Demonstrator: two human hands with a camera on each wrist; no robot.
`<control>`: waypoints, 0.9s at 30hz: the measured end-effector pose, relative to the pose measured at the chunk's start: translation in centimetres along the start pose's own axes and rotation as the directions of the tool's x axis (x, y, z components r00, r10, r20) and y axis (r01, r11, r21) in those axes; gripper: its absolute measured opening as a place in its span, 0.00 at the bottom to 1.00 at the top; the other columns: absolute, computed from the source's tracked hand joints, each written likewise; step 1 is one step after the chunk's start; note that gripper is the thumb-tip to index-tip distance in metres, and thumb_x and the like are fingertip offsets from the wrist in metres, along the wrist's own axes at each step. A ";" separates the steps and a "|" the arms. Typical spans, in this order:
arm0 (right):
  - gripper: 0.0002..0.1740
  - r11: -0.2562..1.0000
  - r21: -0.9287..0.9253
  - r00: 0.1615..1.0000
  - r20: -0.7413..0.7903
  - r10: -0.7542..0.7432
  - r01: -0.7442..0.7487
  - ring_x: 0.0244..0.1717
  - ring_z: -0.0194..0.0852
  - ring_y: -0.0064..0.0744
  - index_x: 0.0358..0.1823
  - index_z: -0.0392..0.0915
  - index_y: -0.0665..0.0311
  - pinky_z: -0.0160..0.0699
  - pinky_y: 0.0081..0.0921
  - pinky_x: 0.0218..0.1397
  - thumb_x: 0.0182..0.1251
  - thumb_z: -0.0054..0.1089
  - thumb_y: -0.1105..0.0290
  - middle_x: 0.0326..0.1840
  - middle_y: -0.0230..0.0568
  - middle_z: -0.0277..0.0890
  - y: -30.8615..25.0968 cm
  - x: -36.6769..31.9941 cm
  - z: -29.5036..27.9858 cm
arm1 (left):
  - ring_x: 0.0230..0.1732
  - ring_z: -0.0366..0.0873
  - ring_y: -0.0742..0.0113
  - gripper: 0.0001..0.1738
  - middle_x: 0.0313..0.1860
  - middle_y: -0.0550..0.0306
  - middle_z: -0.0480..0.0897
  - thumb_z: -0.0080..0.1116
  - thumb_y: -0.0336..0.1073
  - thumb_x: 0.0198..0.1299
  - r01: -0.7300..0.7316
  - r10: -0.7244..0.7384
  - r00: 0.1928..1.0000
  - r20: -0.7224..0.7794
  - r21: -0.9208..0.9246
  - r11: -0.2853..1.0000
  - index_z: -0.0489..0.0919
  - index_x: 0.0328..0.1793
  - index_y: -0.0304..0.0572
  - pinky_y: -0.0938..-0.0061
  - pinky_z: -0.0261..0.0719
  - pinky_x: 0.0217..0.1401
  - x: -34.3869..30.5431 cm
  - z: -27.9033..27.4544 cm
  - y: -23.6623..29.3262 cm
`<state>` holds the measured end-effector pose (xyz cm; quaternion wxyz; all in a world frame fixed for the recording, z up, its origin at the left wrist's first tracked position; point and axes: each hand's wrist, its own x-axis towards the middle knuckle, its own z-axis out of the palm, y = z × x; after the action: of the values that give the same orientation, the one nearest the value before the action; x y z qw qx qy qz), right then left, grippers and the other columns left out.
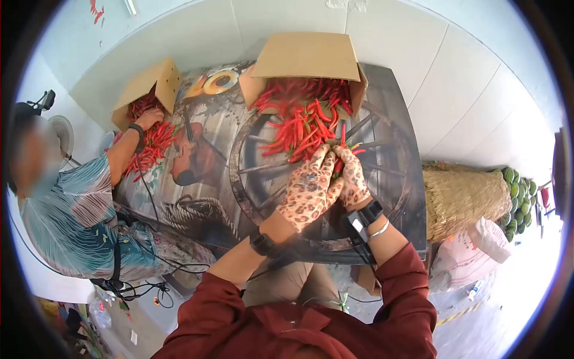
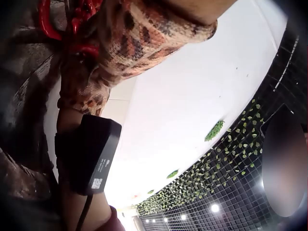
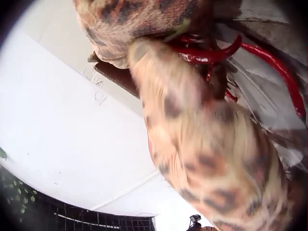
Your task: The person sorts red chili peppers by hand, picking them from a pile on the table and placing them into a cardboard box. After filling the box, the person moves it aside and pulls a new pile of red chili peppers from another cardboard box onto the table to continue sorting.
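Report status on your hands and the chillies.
Left hand and right hand together, gripping red chillies. Chilli pile just beyond, spilling from open carton. No obstruction seen.

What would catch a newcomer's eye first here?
Probably the bright red chillies heaped at the mouth of the large cardboard box on the table. Next, the leopard-print gloves: left hand and right hand meet around some chillies before it. At left, another person reaches to a smaller box.

Fingers (image 1: 318, 160) close together, forearms (image 1: 235, 262) forward.
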<state>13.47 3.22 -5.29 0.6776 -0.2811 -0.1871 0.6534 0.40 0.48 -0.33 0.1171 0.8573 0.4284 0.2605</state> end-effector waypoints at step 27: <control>0.12 0.992 0.116 0.993 0.113 0.033 -0.046 0.29 0.70 0.27 0.48 0.72 0.63 0.67 0.25 0.24 0.66 0.51 0.67 0.32 0.31 0.71 -3.7 2.1 -3.5 | 0.45 0.77 0.52 0.18 0.39 0.49 0.80 0.60 0.48 0.55 -0.054 0.022 0.936 0.350 0.083 0.995 0.80 0.39 0.40 0.62 0.73 0.51 -3.9 -2.6 -4.1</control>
<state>18.69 4.86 -5.95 0.6685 -0.2076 -0.1795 0.6913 -5.73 -0.19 -1.20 0.1470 0.9024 0.3956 0.0868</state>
